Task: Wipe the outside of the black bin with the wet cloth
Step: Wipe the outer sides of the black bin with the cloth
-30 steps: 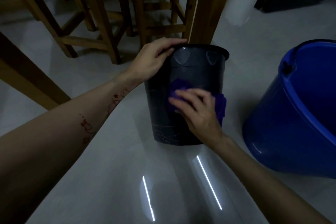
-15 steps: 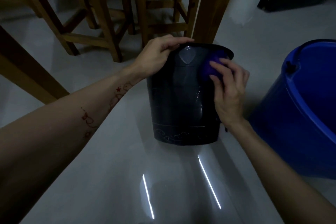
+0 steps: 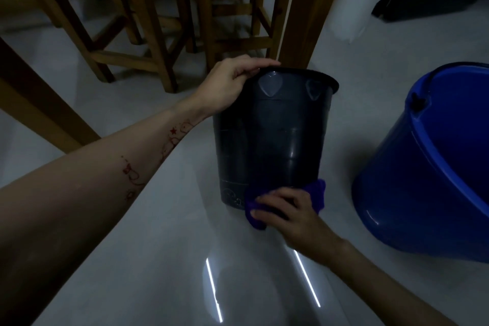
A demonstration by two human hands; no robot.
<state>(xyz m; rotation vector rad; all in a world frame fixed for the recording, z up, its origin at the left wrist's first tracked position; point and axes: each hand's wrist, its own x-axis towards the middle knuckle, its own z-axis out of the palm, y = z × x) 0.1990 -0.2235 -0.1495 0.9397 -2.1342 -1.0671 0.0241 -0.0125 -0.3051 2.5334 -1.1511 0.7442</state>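
- The black bin (image 3: 272, 137) stands upright on the smooth, shiny grey floor (image 3: 148, 259), near the middle of the view. It is round, wider at the top, and made of hard, glossy plastic.
- 2 raised heart shapes sit just under its flat rim, and a curly pattern runs round its bottom band.
- The left hand (image 3: 227, 85) is closed on the bin's rim, fingers curled over the top edge.
- The right hand (image 3: 293, 217) presses the purple cloth (image 3: 316, 192) flat against the bottom of the bin, fingers spread a little on top of it.
- The cloth looks soft and crumpled, and it sticks out on both sides of the hand.
- A big blue bucket (image 3: 434, 167) of smooth plastic stands to the right, apart from the bin.
- Brown wooden legs (image 3: 156, 42) of furniture stand behind the bin.
- 2 thin bright light lines shine on the floor.
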